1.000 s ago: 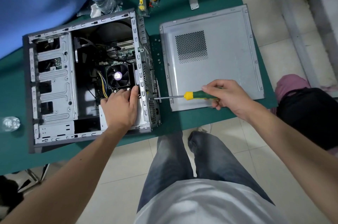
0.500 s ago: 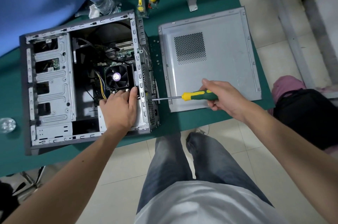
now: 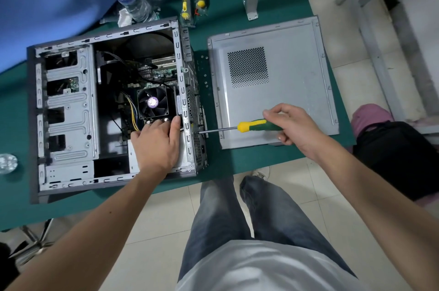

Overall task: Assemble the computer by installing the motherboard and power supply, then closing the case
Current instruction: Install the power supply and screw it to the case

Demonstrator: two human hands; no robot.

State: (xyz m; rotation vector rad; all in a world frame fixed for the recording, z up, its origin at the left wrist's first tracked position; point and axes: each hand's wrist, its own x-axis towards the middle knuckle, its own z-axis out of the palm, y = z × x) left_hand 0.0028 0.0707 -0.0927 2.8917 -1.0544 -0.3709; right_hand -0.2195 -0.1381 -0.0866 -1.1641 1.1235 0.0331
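The open computer case (image 3: pixel 114 110) lies on its side on the green counter (image 3: pixel 237 160), its side panel (image 3: pixel 273 81) flat just to its right. The left hand (image 3: pixel 156 146) rests flat on the power supply (image 3: pixel 183 153) inside the case, fingers straight. The right hand (image 3: pixel 294 127) grips a screwdriver (image 3: pixel 237 128), tip at the case's rear wall. Pale floor tiles (image 3: pixel 166 214) lie below.

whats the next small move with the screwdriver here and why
Probably keep turning the screwdriver: its tip sits at the rear panel of the case, the right hand grips the handle, and the left hand presses the power supply in place.
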